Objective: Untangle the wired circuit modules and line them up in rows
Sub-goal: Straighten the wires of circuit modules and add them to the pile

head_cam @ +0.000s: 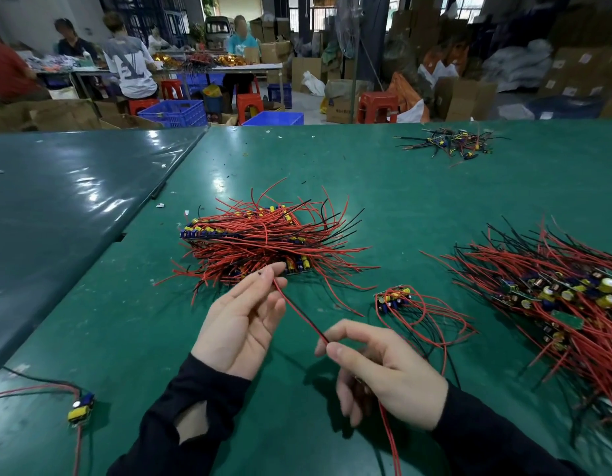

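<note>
The step in hand seems to be the straightening of one module's leads. The left hand [241,326] is palm up with its fingers nearly straight, and its thumb and forefinger pinch the far end of a red-and-black wire pair [299,312]. The right hand [383,374] is loosely curled and pinches the same pair nearer to the body, so the wires run tight between both hands. A red wire goes down from the right hand toward the near edge; the module itself I cannot see.

As a judgement, the next move is to lay this piece beside a row, with the wires parallel and not crossing others. The ordered stack of modules [249,240] lies just beyond the left hand. A small bunch of modules [395,298] lies to the right of the hands, and a big tangled heap [555,293] is at the right edge. One single module [81,408] rests near left, and a small pile [448,142] is far right.

The tabletop [383,187] is covered in shiny green sheet. Behind it is a warehouse room with seated workers, blue crates, red stools and cardboard boxes
</note>
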The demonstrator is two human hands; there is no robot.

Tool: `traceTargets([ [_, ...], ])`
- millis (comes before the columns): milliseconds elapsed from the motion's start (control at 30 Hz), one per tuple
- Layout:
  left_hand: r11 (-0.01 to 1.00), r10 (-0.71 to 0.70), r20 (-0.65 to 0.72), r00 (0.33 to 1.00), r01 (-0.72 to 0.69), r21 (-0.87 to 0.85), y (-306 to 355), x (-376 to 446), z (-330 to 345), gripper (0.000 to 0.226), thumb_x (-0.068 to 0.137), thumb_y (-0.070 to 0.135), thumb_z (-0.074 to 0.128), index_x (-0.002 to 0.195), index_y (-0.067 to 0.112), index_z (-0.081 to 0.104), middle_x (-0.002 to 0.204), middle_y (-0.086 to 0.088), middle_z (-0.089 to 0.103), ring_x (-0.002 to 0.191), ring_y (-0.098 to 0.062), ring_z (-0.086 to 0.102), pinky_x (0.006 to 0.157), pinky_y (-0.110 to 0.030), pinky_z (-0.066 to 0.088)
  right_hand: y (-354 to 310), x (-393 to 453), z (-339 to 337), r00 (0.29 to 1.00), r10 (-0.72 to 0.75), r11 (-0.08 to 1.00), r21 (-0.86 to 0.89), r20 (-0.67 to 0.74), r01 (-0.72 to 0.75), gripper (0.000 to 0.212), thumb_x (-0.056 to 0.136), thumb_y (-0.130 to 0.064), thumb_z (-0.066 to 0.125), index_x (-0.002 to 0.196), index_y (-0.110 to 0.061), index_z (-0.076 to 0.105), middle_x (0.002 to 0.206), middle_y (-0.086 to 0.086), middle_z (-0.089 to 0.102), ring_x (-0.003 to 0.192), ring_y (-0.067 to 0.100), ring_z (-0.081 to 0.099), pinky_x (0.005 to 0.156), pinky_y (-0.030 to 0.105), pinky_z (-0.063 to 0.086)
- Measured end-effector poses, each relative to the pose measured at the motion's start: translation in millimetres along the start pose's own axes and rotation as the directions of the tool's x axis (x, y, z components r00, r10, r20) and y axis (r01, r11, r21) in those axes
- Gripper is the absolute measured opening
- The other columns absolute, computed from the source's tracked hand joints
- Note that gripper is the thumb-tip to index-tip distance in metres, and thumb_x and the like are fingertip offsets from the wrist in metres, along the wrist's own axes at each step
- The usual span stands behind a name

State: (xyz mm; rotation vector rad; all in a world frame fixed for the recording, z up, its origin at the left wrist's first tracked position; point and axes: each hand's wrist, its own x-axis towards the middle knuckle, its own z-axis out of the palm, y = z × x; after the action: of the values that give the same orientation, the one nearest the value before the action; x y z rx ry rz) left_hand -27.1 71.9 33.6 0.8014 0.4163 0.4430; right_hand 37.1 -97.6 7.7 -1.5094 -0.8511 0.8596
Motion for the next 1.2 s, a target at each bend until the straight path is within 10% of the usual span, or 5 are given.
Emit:
traceTargets([
  [133, 0.962, 0.209, -0.026, 0.978, -0.201, 0.184, -1.6, 0.4, -3.4, 0.014, 0.083, 0.001, 0.057, 0.081, 0.003, 0.071, 0.06, -0.003, 0.063, 0.048, -0.002, 0.057, 0.048, -0.014, 0.05, 0.0, -0.6, 0.6, 0.998, -0.03, 0.996, -0.087, -0.054, 0.026, 0.016, 0.096, -0.014, 0.052, 0.087, -0.021, 0.063, 0.077, -0.001, 0.067, 0.069, 0.015, 0.068, 0.047, 0.022, 0.046],
  [367, 0.816, 0.438, -0.004, 0.899, -0.396, 0.421, -7.5, -2.0, -2.6, 0.018, 0.081, -0.005, 0.062, 0.073, 0.007, 0.072, 0.055, -0.006, 0.064, 0.046, -0.008, 0.057, 0.045, -0.017, 0.048, -8.8, -4.8, 4.4, 0.997, -0.081, 0.997, -0.013, 0.0, 0.081, 0.012, 0.088, -0.018, 0.056, 0.081, -0.017, 0.065, 0.063, 0.001, 0.065, 0.058, 0.016, 0.064, 0.051, 0.02, 0.045],
  [767, 0.983, -0.108, -0.005, 0.994, 0.106, -0.151, -2.6, -2.6, 0.4, 0.015, 0.068, 0.007, 0.058, 0.078, 0.003, 0.068, 0.062, -0.004, 0.061, 0.045, -0.004, 0.055, 0.043, -0.009, 0.046, 5.5, 4.6, -6.3, 0.98, 0.01, 0.988, -0.149, -0.199, -0.04, 0.015, 0.092, -0.01, 0.057, 0.08, -0.016, 0.064, 0.062, 0.0, 0.062, 0.045, 0.015, 0.057, 0.037, 0.021, 0.039],
  [967, 0.926, -0.18, 0.053, 0.982, 0.187, -0.328, 2.0, 0.1, -5.4, 0.01, 0.072, 0.005, 0.057, 0.082, 0.003, 0.059, 0.062, -0.001, 0.052, 0.043, -0.003, 0.043, 0.038, -0.007, 0.036, 0.4, 1.8, -0.7, 0.997, -0.056, 0.996, -0.072, -0.051, 0.052, 0.013, 0.087, -0.023, 0.058, 0.079, -0.025, 0.068, 0.065, 0.0, 0.063, 0.04, 0.01, 0.053, 0.04, 0.018, 0.04],
  [1200, 0.882, -0.177, 0.232, 0.956, 0.259, -0.393, 9.4, 0.0, -11.4, 0.05, 0.028, -0.008, 0.091, 0.072, -0.001, 0.069, 0.06, -0.001, 0.047, 0.044, -0.008, 0.041, 0.035, -0.01, 0.03, -3.8, -7.5, 2.7, 0.986, -0.042, 0.998, 0.043, -0.162, 0.049, 0.017, 0.083, -0.001, 0.068, 0.093, -0.015, 0.069, 0.08, 0.001, 0.067, 0.044, 0.014, 0.053, 0.039, 0.02, 0.041],
])
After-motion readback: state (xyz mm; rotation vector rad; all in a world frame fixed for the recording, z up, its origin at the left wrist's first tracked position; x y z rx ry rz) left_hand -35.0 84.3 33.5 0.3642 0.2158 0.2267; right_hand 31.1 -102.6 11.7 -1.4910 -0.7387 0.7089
